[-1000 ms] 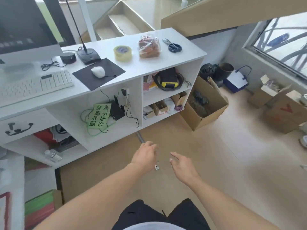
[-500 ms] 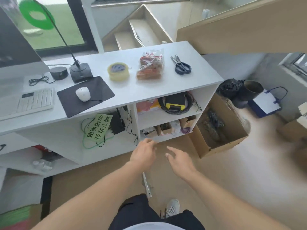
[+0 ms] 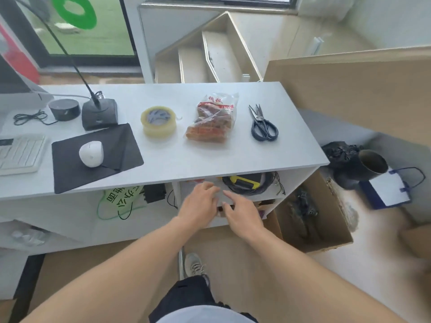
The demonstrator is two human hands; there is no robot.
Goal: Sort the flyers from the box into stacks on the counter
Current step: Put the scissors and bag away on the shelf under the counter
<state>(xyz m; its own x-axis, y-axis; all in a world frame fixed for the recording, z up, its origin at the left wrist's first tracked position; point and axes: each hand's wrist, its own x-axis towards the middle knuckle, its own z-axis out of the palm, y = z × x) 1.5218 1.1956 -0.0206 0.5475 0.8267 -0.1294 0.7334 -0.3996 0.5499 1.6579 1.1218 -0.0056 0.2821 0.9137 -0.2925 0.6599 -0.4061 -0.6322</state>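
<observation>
- We hold our left hand [image 3: 198,206] and right hand [image 3: 242,217] side by side before the shelf [image 3: 233,197] under the counter [image 3: 210,157], fingers loosely bent, grasping nothing.
- We see no flyers; the open cardboard box [image 3: 326,234] sits on the floor just right of the counter, its long axis running away from us.
</observation>
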